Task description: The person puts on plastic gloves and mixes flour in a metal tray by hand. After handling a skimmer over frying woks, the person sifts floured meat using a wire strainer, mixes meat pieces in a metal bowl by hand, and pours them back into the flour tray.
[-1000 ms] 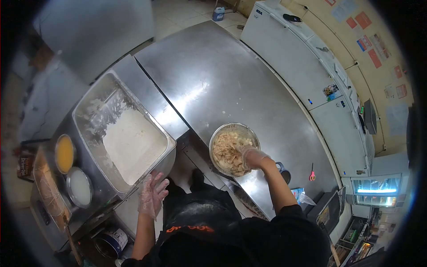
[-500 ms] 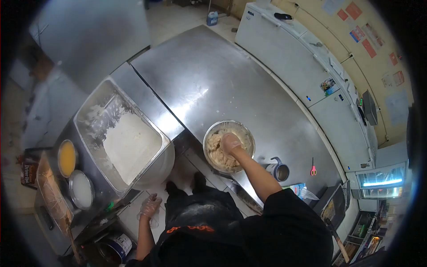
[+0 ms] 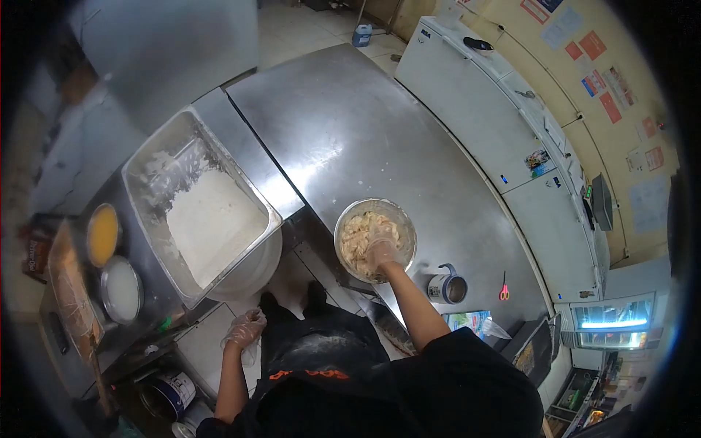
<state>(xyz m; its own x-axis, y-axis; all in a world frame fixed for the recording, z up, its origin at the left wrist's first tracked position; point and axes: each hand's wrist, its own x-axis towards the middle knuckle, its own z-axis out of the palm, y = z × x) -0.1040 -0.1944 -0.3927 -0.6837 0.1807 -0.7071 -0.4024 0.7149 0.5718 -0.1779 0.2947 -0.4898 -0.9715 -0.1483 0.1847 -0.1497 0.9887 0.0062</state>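
My right hand (image 3: 382, 253), in a clear plastic glove, is down in a round metal bowl (image 3: 411, 226). Pale, wet, lumpy food pieces (image 3: 359, 232) in a creamy coating fill the bowl; the fingers are pressed in among them, their tips partly hidden. My left hand (image 3: 245, 328), also gloved, hangs beside my dark apron with its fingers curled, and nothing shows in it. Nearest to it on the left stands a deep metal pan (image 3: 153, 241) holding white flour-like powder (image 3: 215, 223).
Left of the pan are a bowl of yellow liquid (image 3: 103, 235) and a bowl of whitish liquid (image 3: 121, 290). On the steel table (image 3: 328, 102) stand a metal jug (image 3: 447, 286), pink-handled scissors (image 3: 504, 292) and a printed packet (image 3: 469, 322). White chest freezers (image 3: 467, 102) line the far side.
My right hand has drawn toward me inside the bowl, uncovering more of the food pieces. My left hand has risen slightly, its fingers now more curled. The whole view has shifted a little.
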